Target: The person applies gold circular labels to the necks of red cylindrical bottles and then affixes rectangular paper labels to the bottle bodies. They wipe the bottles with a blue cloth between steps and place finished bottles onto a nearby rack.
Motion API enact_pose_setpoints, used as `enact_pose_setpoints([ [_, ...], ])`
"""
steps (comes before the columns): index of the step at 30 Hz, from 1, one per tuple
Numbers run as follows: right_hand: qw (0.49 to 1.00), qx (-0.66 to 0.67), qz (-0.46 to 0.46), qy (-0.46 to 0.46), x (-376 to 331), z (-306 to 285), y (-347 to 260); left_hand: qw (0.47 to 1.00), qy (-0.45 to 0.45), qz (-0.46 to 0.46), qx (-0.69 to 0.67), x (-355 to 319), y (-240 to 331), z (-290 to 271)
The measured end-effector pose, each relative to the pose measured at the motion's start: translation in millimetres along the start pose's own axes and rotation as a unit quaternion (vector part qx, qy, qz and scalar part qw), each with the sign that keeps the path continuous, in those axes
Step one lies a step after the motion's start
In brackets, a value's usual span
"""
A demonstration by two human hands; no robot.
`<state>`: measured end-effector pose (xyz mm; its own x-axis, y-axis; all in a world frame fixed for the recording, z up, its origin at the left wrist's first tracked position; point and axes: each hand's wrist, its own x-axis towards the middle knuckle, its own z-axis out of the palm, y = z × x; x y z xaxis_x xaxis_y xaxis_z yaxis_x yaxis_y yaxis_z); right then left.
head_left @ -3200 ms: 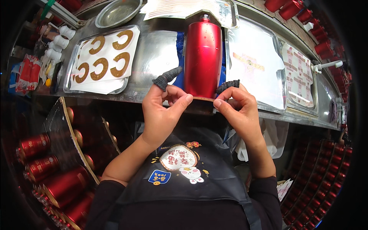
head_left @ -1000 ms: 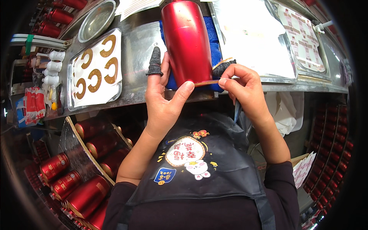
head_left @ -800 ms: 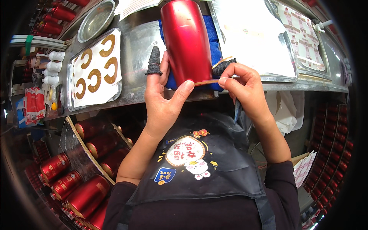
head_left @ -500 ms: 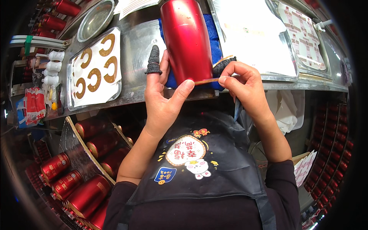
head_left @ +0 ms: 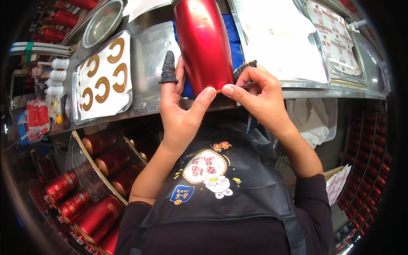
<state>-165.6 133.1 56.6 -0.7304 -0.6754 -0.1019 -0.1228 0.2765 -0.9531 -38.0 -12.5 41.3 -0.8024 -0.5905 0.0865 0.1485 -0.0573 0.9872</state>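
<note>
A glossy red bottle [head_left: 204, 46] lies lengthwise on a blue cloth [head_left: 234, 35], its narrower end toward me. My left hand [head_left: 180, 100] steadies its left side, thumb at the near end; the index finger, in a black knitted finger cover [head_left: 169, 67], stands out straight. At that same end my right hand [head_left: 259, 91] is closed, its thumb against a thin gold sticker [head_left: 219, 91] beside my left thumb. Another curved gold edge shows by a black finger cover on my right hand. Most of the sticker is hidden by my fingers.
On the left, a tray [head_left: 76, 102] carries a white sheet with several gold C-shaped stickers [head_left: 102, 89]; behind it sits a metal bowl [head_left: 103, 24]. White sheets [head_left: 276, 51] lie in a tray at right. Red bottles [head_left: 95, 219] fill racks below left and right.
My right hand has moved left and its thumb has come close to my left thumb. The gold strip stretched between them now lies against the bottle's near end.
</note>
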Motion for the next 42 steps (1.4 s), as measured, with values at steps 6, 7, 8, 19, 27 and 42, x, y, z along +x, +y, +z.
enact_pose_setpoints([
  [6, 0.999, -0.036, -0.012, -0.005, 1, 0, 3, 1.000, 0.005, 0.011, 0.017, 1, -6, -4],
  [7, 0.999, -0.038, -0.001, -0.008, 2, -1, 3, 1.000, 0.009, 0.012, 0.011, 1, -7, -4],
  [8, 0.999, -0.038, -0.006, -0.007, 2, -1, 2, 1.000, 0.009, 0.019, 0.023, 1, -8, -4],
  [19, 0.999, -0.030, -0.034, -0.002, 2, 5, 3, 0.853, 0.031, 0.225, 0.469, -34, -12, -11],
  [27, 0.999, -0.001, -0.013, -0.041, 6, -5, 4, 0.861, 0.050, 0.199, 0.466, -43, -11, -15],
  [42, 0.993, 0.113, 0.001, -0.040, 4, -14, 13, 0.812, 0.028, 0.240, 0.532, -33, 0, -3],
])
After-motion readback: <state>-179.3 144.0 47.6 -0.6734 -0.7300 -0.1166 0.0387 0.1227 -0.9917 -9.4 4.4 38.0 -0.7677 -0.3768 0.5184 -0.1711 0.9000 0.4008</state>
